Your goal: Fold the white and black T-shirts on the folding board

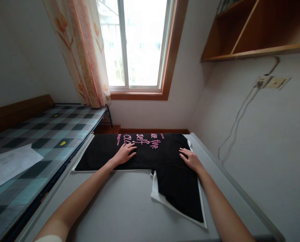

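A black T-shirt [99, 153] with pink lettering lies spread sideways on a pale grey table [119, 205]. White cloth [155, 190] shows from under it along the near edge and around the sleeve. My left hand [124, 154] rests flat on the shirt beside the pink letters, fingers spread. Near the shoulder of the shirt, my right hand [191, 159] lies with its fingers stretched out on the black fabric. The sleeve points toward me at the right. Neither hand grips anything.
To the left stands a bed with a checked mattress [71, 127] and a sheet of paper [13, 164] on it. A curtain [81, 53] hangs by the window [142, 43]. On the right wall are a wooden shelf [256, 52] and a socket with a cable [237, 121].
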Demonstrator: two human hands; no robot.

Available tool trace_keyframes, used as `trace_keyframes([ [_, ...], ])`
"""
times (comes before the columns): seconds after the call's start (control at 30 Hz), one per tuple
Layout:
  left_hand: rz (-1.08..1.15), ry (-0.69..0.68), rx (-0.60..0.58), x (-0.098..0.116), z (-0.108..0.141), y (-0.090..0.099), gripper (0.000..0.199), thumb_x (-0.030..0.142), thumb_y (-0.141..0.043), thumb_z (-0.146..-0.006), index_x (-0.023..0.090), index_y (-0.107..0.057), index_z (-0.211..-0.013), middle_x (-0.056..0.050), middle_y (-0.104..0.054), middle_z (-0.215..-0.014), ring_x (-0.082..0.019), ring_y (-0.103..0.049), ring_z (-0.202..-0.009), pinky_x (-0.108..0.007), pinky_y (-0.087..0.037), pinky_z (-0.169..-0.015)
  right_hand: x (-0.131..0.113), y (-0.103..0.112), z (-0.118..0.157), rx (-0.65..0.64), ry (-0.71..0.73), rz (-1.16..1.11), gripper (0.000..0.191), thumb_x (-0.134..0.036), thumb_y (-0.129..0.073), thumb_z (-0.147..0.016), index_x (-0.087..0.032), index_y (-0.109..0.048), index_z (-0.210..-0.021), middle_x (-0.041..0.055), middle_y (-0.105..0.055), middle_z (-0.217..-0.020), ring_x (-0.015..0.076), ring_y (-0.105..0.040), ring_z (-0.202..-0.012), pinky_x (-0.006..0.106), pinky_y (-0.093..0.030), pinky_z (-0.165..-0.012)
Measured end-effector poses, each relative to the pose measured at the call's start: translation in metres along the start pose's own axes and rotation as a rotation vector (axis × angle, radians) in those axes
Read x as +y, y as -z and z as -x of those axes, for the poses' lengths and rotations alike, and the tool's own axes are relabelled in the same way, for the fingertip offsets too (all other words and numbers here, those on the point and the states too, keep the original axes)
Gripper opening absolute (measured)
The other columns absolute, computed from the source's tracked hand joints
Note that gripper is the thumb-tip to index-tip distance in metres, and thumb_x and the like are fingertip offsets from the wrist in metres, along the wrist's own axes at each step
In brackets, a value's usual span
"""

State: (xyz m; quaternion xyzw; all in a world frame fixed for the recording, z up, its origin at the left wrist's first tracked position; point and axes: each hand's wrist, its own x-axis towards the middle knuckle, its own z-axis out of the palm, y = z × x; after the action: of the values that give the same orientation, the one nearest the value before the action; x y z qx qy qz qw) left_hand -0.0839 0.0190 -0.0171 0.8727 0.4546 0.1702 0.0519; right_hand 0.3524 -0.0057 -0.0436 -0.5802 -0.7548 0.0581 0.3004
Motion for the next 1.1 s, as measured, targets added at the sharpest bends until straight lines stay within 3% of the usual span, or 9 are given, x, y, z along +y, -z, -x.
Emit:
trace_keyframes([
  [0.1, 0.009, -0.034, -0.001, 0.012, -0.017, -0.002, 0.045, 0.049, -0.042, -0.093, 0.027, -0.055, -0.130, -0.006, -0.047, -0.144, -0.024, -0.039, -0.135, -0.046, -0.025, -0.114, -0.001, 0.000, 0.001, 0.000, -0.010, 0.023, 0.038, -0.042, -0.047, -0.089, -0.023, -0.070, -0.112, 0.0081, -0.063, -0.126, 0.0262, -0.054, -0.122, 0.050, -0.039, -0.106],
  [0.3, 0.002, -0.003, 0.018, 0.012, -0.032, -0.001, 0.045, 0.049, -0.042, -0.094, 0.026, -0.057, -0.129, -0.006, -0.048, -0.144, -0.025, -0.039, -0.135, -0.044, -0.028, -0.113, -0.009, 0.004, -0.001, -0.010, 0.008, 0.099, 0.040, -0.047, -0.046, -0.090, -0.024, -0.070, -0.111, 0.0080, -0.063, -0.126, 0.0280, -0.051, -0.125, 0.052, -0.037, -0.107],
  [0.5, -0.015, 0.023, -0.043, 0.012, -0.032, -0.014, 0.051, 0.055, -0.038, -0.093, 0.030, -0.050, -0.136, -0.004, -0.039, -0.150, -0.028, -0.027, -0.142, -0.053, -0.018, -0.115, -0.017, 0.006, -0.004, 0.044, 0.004, 0.190, 0.047, -0.052, -0.043, -0.090, -0.024, -0.065, -0.121, 0.0085, -0.052, -0.140, 0.0302, -0.041, -0.133, 0.053, -0.034, -0.108],
  [0.83, -0.062, 0.051, 0.035, 0.022, -0.024, -0.023, 0.053, 0.055, -0.034, -0.094, 0.029, -0.049, -0.137, -0.003, -0.041, -0.149, -0.029, -0.029, -0.141, -0.051, -0.016, -0.116, 0.002, 0.002, 0.005, 0.013, -0.094, 0.080, 0.042, -0.045, -0.044, -0.089, -0.023, -0.067, -0.116, 0.0100, -0.060, -0.130, 0.0277, -0.053, -0.123, 0.049, -0.040, -0.105],
  [1.1, -0.057, 0.055, 0.021, 0.022, -0.027, -0.014, 0.052, 0.055, -0.033, -0.095, 0.029, -0.050, -0.136, -0.003, -0.042, -0.148, -0.029, -0.028, -0.141, -0.052, -0.020, -0.115, -0.002, 0.005, 0.004, 0.067, -0.056, 0.066, 0.047, -0.052, -0.042, -0.090, -0.020, -0.069, -0.113, 0.0121, -0.058, -0.132, 0.0295, -0.046, -0.128, 0.051, -0.036, -0.107],
])
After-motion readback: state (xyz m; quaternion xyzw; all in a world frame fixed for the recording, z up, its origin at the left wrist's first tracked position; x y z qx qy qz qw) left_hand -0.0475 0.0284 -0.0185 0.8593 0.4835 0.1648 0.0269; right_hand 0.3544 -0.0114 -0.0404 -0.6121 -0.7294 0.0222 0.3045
